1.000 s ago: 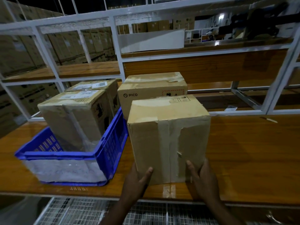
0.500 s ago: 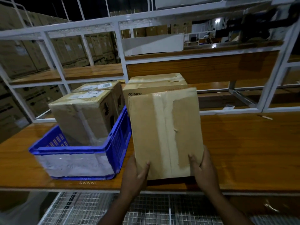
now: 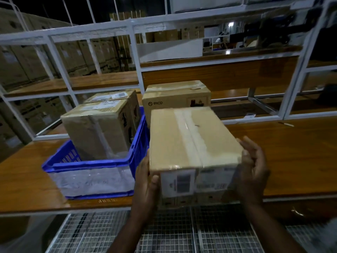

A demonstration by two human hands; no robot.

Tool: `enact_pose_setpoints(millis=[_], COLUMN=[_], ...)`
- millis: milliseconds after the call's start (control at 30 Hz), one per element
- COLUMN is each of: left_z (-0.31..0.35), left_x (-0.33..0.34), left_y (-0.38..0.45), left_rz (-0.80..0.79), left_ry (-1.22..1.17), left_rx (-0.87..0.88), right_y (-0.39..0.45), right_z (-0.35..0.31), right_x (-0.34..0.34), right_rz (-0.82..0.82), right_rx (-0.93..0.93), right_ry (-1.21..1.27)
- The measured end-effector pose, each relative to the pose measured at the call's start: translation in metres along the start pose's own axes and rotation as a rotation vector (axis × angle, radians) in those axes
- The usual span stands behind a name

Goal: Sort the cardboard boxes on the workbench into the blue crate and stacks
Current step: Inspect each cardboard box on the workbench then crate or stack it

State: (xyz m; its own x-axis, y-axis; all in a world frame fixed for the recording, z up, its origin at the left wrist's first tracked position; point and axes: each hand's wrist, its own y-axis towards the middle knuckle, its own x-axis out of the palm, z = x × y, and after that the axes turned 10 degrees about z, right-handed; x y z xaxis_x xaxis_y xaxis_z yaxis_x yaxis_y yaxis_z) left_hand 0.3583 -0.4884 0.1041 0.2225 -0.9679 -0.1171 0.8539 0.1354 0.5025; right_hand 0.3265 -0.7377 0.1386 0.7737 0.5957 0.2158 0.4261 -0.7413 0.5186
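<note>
Taped box (image 3: 191, 141) held tipped toward the camera, just right of the blue crate (image 3: 87, 164). Left hand (image 3: 145, 181) and right hand (image 3: 252, 168) clamp its opposite sides. Risk: glossy tape offers little friction; a loosened squeeze could drop it off the workbench (image 3: 291, 152) edge.

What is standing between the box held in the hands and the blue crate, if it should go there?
The held box is gripped by the left hand and right hand, just right of the blue crate. Only the crate's right wall separates them. Two boxes already fill the crate's rear; its near part looks free.
</note>
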Motion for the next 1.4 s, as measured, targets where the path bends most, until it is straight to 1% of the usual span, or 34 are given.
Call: enact_pose_setpoints(millis=[67, 133, 233, 300, 400, 433, 500, 533, 567, 600, 633, 667, 700, 733, 767, 800, 833, 967, 1033, 1100, 1233, 1400], left_z=[0.007, 0.016, 0.036, 0.049, 0.066, 0.069, 0.072, 0.073, 0.072, 0.071, 0.071, 0.072, 0.073, 0.074, 0.073, 0.072, 0.068, 0.059, 0.056, 0.055, 0.054, 0.051], left_x=[-0.003, -0.004, -0.003, -0.002, 0.002, 0.005, 0.011, 0.014, 0.016, 0.017, 0.017, 0.018, 0.021, 0.025, 0.029, 0.034, 0.037, 0.044, 0.047, 0.050, 0.055, 0.057], left_y=[0.010, 0.020, 0.033, 0.042, 0.062, 0.070, 0.085, 0.093, 0.100, 0.108, 0.115, 0.121, 0.124, 0.127, 0.129, 0.129, 0.130, 0.140, 0.145, 0.149, 0.154, 0.160], left_rz=[-0.017, -0.047, -0.076, -0.093, -0.085, -0.067, -0.037, -0.020, 0.016, 0.071, 0.124, 0.142, 0.088, -0.023, -0.146, -0.234, -0.266, -0.193, -0.206, -0.215, -0.181, -0.153], left_ry=[0.003, 0.003, -0.119, -0.194, -0.264, -0.257, -0.170, -0.096, 0.020, 0.184, 0.355, 0.492, 0.582, 0.633, 0.682, 0.740, 0.790, 0.843, 0.869, 0.884, 0.879, 0.867], left_rx=[0.005, -0.014, -0.160, -0.230, -0.290, -0.312, -0.335, -0.316, -0.257, -0.153, -0.014, 0.138, 0.263, 0.342, 0.378, 0.384, 0.378, 0.417, 0.440, 0.414, 0.390, 0.403], right_y=[0.009, 0.021, 0.038, 0.051, 0.072, 0.077, 0.084, 0.086, 0.087, 0.087, 0.086, 0.084, 0.082, 0.078, 0.076, 0.072, 0.070, 0.070, 0.071, 0.074, 0.080, 0.081], right_z=[-0.011, -0.016, -0.022, -0.032, -0.048, -0.050, -0.051, -0.051, -0.052, -0.053, -0.051, -0.050, -0.048, -0.046, -0.043, -0.040, -0.037, -0.028, -0.026, -0.023, -0.022, -0.017], right_x=[0.004, 0.009, 0.015, 0.021, 0.034, 0.040, 0.054, 0.061, 0.068, 0.075, 0.082, 0.089, 0.096, 0.102, 0.109, 0.115, 0.120, 0.128, 0.129, 0.132, 0.140, 0.141], right_rz=[-0.026, -0.082, -0.154, -0.218, -0.314, -0.324, -0.314, -0.305, -0.303, -0.310, -0.324, -0.345, -0.381, -0.429, -0.494, -0.557, -0.605, -0.636, -0.638, -0.644, -0.664, -0.702], right_rx=[-0.017, -0.032, -0.069, -0.049, 0.040, 0.045, -0.003, -0.043, -0.088, -0.142, -0.209, -0.276, -0.333, -0.387, -0.433, -0.470, -0.494, -0.546, -0.598, -0.627, -0.626, -0.618], right_ry=[0.003, -0.059, -0.145, -0.159, -0.150, -0.186, -0.326, -0.402, -0.470, -0.537, -0.603, -0.665, -0.717, -0.759, -0.788, -0.808, -0.814, -0.750, -0.727, -0.729, -0.776, -0.796])
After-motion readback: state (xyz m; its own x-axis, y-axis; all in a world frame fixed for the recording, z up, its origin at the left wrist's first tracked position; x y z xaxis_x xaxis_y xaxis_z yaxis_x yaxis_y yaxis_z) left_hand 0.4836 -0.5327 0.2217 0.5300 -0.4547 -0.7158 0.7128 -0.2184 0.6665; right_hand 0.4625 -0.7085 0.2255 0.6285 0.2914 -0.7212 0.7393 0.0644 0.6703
